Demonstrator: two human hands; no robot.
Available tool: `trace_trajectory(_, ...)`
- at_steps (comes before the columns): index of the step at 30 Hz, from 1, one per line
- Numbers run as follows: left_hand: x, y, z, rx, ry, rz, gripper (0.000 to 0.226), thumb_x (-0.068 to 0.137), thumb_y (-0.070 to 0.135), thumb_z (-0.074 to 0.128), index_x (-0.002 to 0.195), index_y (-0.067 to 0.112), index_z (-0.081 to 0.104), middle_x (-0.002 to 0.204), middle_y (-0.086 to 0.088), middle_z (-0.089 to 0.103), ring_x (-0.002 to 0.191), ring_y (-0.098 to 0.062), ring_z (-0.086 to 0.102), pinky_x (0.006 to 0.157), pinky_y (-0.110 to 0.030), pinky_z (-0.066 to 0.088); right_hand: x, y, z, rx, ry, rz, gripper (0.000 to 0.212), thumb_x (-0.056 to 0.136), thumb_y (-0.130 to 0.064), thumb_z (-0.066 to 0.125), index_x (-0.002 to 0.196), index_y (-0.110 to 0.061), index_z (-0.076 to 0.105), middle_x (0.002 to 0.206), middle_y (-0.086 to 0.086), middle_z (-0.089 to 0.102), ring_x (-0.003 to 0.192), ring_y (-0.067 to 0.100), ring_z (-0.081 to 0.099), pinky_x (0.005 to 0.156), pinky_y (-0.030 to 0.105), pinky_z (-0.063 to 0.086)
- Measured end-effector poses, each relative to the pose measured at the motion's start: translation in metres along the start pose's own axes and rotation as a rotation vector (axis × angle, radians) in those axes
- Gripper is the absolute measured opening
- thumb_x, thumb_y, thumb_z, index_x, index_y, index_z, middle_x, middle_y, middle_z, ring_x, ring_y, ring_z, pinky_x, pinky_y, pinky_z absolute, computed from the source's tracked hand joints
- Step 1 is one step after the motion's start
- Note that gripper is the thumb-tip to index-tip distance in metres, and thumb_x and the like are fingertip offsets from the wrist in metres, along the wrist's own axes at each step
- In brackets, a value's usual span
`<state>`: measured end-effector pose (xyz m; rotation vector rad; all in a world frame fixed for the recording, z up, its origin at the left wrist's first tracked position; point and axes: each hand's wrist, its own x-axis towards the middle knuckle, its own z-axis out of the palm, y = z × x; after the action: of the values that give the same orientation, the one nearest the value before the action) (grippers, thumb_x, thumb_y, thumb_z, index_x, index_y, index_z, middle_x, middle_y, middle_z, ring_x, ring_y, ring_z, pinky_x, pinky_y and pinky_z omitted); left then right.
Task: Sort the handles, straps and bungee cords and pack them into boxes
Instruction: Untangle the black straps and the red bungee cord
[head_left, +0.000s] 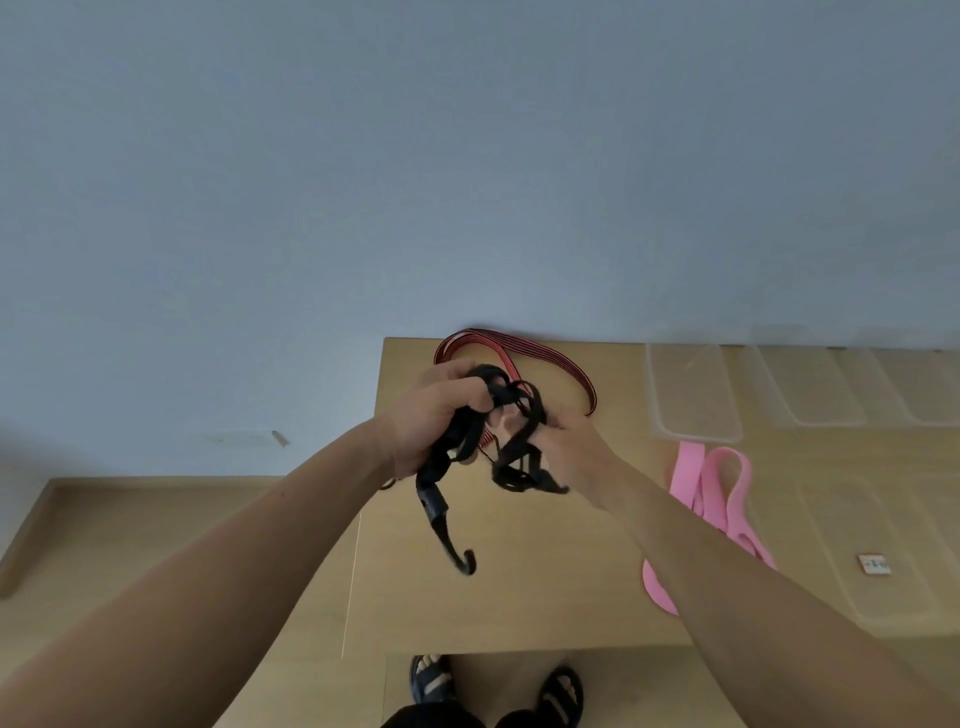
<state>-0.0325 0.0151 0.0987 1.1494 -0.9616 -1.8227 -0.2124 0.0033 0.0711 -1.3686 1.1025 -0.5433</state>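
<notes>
Over a wooden table (519, 597), both hands (left (431, 415), right (574, 447)) are gripping a tangled black cord (457, 447) with curled fingers, while far-right boxes (693, 392) are lying unfilled.

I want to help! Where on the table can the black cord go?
Bare table lies near the front edge, between its left edge and the pink strap. The right side is crowded with clear boxes; the red cord takes the far corner.

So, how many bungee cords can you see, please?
2: a black bungee cord gripped by the left hand and right hand; a red-striped bungee cord on the table behind them. The black bunch may hide more.
</notes>
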Motion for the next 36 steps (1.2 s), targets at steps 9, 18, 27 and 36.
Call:
trace_trajectory(9, -0.009, -0.045, 0.007, -0.095, 0.374, -0.044, 0.018, 0.092, 0.018, 0.057, 0.101, 0.002, 0.059, 0.075, -0.009, 0.064, 0.056, -0.018, 0.054, 0.047, -0.030, 0.045, -0.018, 0.002, 0.021, 0.581, 0.100, 0.255, 0.015, 0.086, -0.021, 0.059, 0.092, -0.007, 0.061, 0.075, 0.012, 0.061, 0.058, 0.027, 0.056, 0.058, 0.038, 0.048)
trace_trajectory(18, -0.036, -0.071, 0.017, -0.213, 0.062, -0.245, 0.040, 0.091, 0.054, 0.048, 0.100, 0.022, 0.069, 0.083, -0.001, 0.069, 0.081, -0.023, 0.068, 0.075, -0.048, 0.054, -0.032, 0.001, 0.044, 0.706, 0.173, 0.388, 0.036, 0.096, -0.032, 0.051, 0.116, -0.006, 0.066, 0.109, 0.014, 0.071, 0.102, 0.031, 0.067, 0.092, 0.055, 0.051)
trace_trajectory(27, -0.041, -0.087, 0.002, -0.271, 0.099, -0.316, 0.033, 0.090, 0.035, 0.054, 0.101, 0.009, 0.072, 0.096, -0.013, 0.067, 0.085, -0.028, 0.069, 0.071, -0.036, 0.056, -0.047, 0.021, 0.058, -0.034, -0.044, -0.069, 0.037, 0.098, -0.052, 0.032, 0.104, -0.033, 0.064, 0.103, -0.009, 0.065, 0.109, 0.013, 0.059, 0.095, 0.036, 0.047)
trace_trajectory(36, -0.043, -0.096, -0.015, -0.370, -0.049, -0.258, 0.046, 0.091, 0.041, 0.047, 0.126, 0.019, 0.064, 0.123, -0.014, 0.066, 0.109, -0.031, 0.064, 0.090, -0.041, 0.053, -0.023, 0.032, 0.058, -0.041, 0.186, 0.094, 0.010, 0.092, -0.030, 0.064, 0.087, -0.026, 0.072, 0.081, -0.014, 0.072, 0.077, 0.002, 0.067, 0.065, 0.017, 0.053)
